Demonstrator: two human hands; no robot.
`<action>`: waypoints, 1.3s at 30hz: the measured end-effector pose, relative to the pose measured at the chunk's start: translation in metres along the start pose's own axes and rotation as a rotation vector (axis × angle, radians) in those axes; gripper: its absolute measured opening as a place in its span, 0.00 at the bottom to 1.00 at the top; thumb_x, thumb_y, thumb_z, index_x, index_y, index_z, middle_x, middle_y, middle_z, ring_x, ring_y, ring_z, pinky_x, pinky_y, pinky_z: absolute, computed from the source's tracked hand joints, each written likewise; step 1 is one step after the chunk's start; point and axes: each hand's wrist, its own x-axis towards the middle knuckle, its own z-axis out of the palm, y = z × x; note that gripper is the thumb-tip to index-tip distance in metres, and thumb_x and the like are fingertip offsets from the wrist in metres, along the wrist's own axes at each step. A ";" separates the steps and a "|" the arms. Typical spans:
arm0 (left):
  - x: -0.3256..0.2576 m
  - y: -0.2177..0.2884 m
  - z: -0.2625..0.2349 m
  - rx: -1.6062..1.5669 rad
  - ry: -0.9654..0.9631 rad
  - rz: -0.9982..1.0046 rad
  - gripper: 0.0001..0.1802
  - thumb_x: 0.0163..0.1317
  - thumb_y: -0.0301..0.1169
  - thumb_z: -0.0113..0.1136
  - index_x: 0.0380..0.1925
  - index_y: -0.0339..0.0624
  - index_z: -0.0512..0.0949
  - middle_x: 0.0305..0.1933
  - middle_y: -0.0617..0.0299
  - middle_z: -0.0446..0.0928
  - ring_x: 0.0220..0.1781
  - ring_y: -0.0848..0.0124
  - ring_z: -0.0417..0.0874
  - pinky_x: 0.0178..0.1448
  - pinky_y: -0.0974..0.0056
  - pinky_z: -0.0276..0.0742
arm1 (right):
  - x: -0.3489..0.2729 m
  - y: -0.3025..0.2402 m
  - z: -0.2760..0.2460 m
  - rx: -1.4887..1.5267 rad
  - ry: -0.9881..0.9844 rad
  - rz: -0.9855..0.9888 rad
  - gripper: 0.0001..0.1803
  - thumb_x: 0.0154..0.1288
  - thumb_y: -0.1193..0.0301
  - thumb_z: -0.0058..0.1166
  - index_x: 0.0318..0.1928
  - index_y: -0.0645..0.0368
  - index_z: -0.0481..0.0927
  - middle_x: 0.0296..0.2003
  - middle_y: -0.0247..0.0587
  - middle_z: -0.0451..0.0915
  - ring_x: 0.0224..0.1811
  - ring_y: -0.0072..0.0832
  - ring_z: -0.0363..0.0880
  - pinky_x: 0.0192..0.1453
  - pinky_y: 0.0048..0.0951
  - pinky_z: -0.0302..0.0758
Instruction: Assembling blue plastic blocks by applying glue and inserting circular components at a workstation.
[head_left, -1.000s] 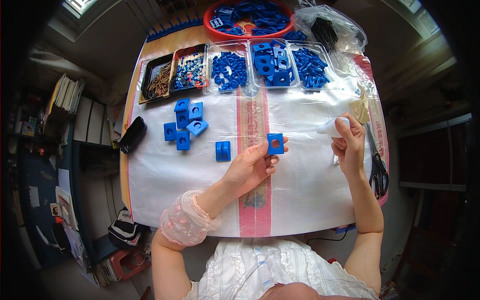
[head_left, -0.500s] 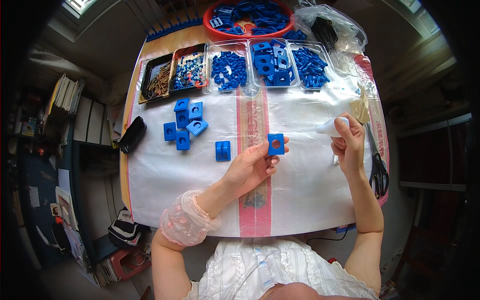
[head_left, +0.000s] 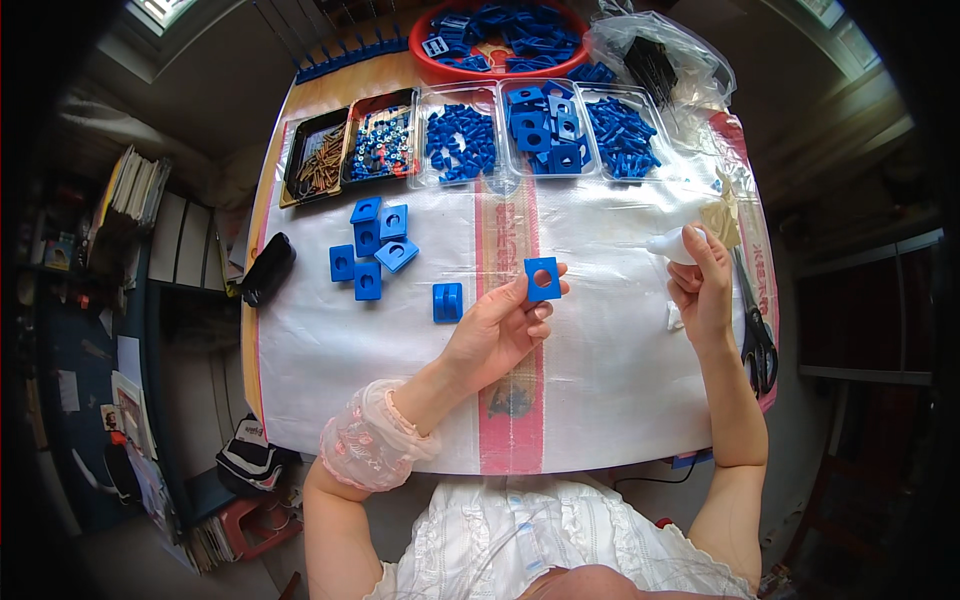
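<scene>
Between the fingers of my left hand [head_left: 499, 325] is a blue square plastic piece with a round hole [head_left: 534, 290], held up over the striped middle of the table cover. My right hand [head_left: 703, 290] grips a small white squeeze bottle [head_left: 679, 246], its narrow tip pointing left, apart from the blue piece. Just left of my left hand lies a blue piece with a raised ridge [head_left: 447, 302]. Farther left sits a loose group of several blue square pieces with holes [head_left: 367, 238].
Along the back stand trays of screws [head_left: 322, 165], small nuts [head_left: 383, 140] and blue parts [head_left: 457, 140], behind them a red basin [head_left: 430, 69]. Black scissors [head_left: 759, 352] lie at the right edge, a black case [head_left: 268, 270] at the left. A small white object [head_left: 674, 316] lies by my right hand.
My left hand has shifted slightly left and up, and the blue piece in it has tilted. The white bottle in my right hand has moved a little right and up.
</scene>
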 end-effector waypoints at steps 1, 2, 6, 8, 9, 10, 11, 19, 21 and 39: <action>0.000 0.000 0.000 -0.011 0.008 0.002 0.29 0.76 0.41 0.48 0.68 0.32 0.61 0.56 0.59 0.72 0.39 0.80 0.69 0.41 0.75 0.69 | 0.001 0.000 0.000 -0.005 0.009 0.001 0.11 0.71 0.63 0.57 0.32 0.50 0.74 0.16 0.16 0.60 0.13 0.05 0.49 0.15 0.14 0.43; 0.000 0.000 0.000 -0.020 0.013 0.004 0.28 0.76 0.40 0.49 0.67 0.33 0.62 0.56 0.59 0.72 0.39 0.80 0.69 0.41 0.75 0.70 | 0.001 0.000 0.000 -0.009 0.017 0.002 0.11 0.71 0.63 0.57 0.32 0.49 0.74 0.16 0.16 0.60 0.13 0.05 0.50 0.15 0.14 0.43; 0.000 -0.002 -0.001 -0.041 0.049 0.012 0.23 0.75 0.40 0.51 0.62 0.36 0.67 0.57 0.57 0.72 0.40 0.79 0.69 0.41 0.75 0.70 | 0.001 0.001 -0.001 -0.018 0.017 0.001 0.10 0.71 0.63 0.57 0.32 0.49 0.74 0.15 0.16 0.60 0.13 0.05 0.50 0.15 0.14 0.43; -0.001 -0.001 0.000 -0.043 0.065 0.014 0.20 0.75 0.40 0.51 0.59 0.39 0.69 0.58 0.56 0.72 0.40 0.79 0.69 0.41 0.75 0.70 | 0.002 0.001 -0.002 -0.011 0.012 0.004 0.10 0.71 0.63 0.57 0.32 0.50 0.75 0.15 0.16 0.60 0.13 0.05 0.49 0.15 0.14 0.42; -0.001 -0.001 0.000 -0.043 0.067 0.013 0.19 0.75 0.40 0.51 0.58 0.39 0.70 0.58 0.55 0.72 0.40 0.79 0.69 0.41 0.75 0.70 | 0.002 0.001 -0.002 -0.016 0.017 0.005 0.09 0.71 0.64 0.57 0.32 0.50 0.75 0.15 0.16 0.60 0.13 0.05 0.49 0.15 0.14 0.42; -0.001 -0.001 0.000 -0.043 0.068 0.012 0.18 0.75 0.40 0.51 0.56 0.40 0.71 0.58 0.55 0.72 0.40 0.79 0.69 0.41 0.75 0.70 | 0.002 0.001 -0.002 -0.022 0.021 0.006 0.09 0.71 0.64 0.57 0.32 0.50 0.75 0.15 0.16 0.59 0.13 0.05 0.49 0.15 0.14 0.42; -0.001 -0.001 -0.001 -0.044 0.060 0.014 0.17 0.75 0.40 0.51 0.55 0.41 0.71 0.58 0.55 0.72 0.40 0.79 0.69 0.41 0.75 0.70 | 0.003 0.001 -0.001 -0.028 0.026 0.007 0.09 0.71 0.64 0.57 0.32 0.50 0.75 0.15 0.16 0.59 0.13 0.05 0.49 0.15 0.15 0.42; -0.001 -0.001 -0.003 -0.011 0.021 0.031 0.14 0.75 0.41 0.51 0.50 0.44 0.75 0.57 0.57 0.72 0.39 0.79 0.68 0.40 0.75 0.69 | 0.003 0.003 -0.004 -0.031 -0.006 0.008 0.08 0.70 0.65 0.57 0.33 0.51 0.75 0.15 0.16 0.59 0.13 0.05 0.49 0.16 0.15 0.41; 0.000 -0.001 -0.004 0.000 0.019 0.032 0.14 0.76 0.42 0.50 0.49 0.45 0.75 0.56 0.57 0.72 0.39 0.79 0.69 0.40 0.75 0.69 | 0.003 0.003 -0.004 -0.032 -0.008 0.008 0.08 0.70 0.65 0.57 0.33 0.51 0.75 0.15 0.16 0.59 0.13 0.05 0.49 0.16 0.15 0.41; 0.000 -0.001 -0.003 0.021 0.009 0.036 0.14 0.76 0.44 0.49 0.48 0.48 0.75 0.54 0.62 0.74 0.39 0.79 0.69 0.38 0.76 0.68 | 0.003 0.004 -0.003 -0.043 0.000 0.010 0.08 0.70 0.66 0.57 0.33 0.51 0.75 0.15 0.16 0.58 0.13 0.05 0.48 0.16 0.15 0.41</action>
